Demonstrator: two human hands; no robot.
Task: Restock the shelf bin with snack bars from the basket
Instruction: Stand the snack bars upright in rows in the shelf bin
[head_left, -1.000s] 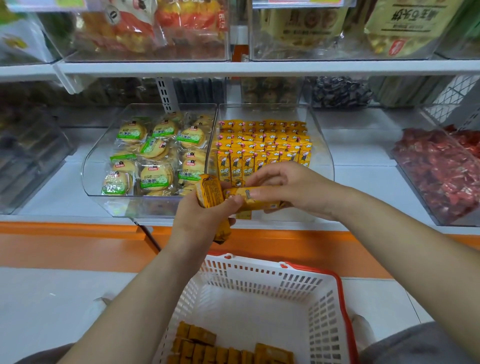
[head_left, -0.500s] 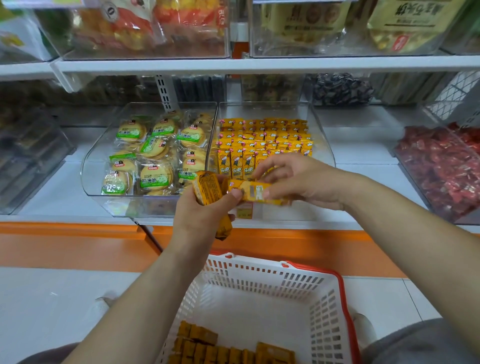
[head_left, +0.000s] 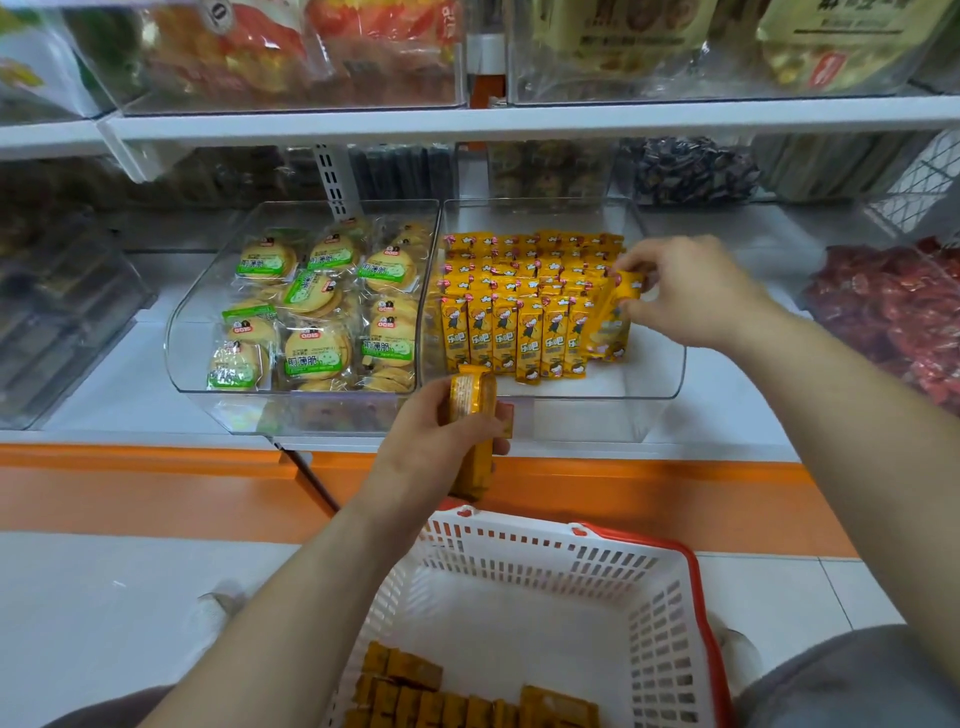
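A clear shelf bin (head_left: 657, 387) holds rows of upright yellow snack bars (head_left: 506, 332). My right hand (head_left: 691, 291) is inside the bin at its right side and pinches one yellow bar (head_left: 613, 317), tilted against the front row. My left hand (head_left: 431, 447) grips a small stack of the same bars (head_left: 470, 415) in front of the bin's front wall. Below, a white basket with a red rim (head_left: 545, 551) holds several more bars (head_left: 441, 696) along its near edge.
A second clear bin (head_left: 192, 364) of round green-labelled biscuits stands left of the snack bar bin. Red-wrapped sweets (head_left: 893, 317) fill a bin at the right. An upper shelf (head_left: 519, 122) with more bins overhangs. An orange ledge (head_left: 156, 488) runs below the shelf.
My right hand took one bar from the stack in my left hand and carried it up and right into the bin. My left hand stayed roughly where it was with the remaining bars.
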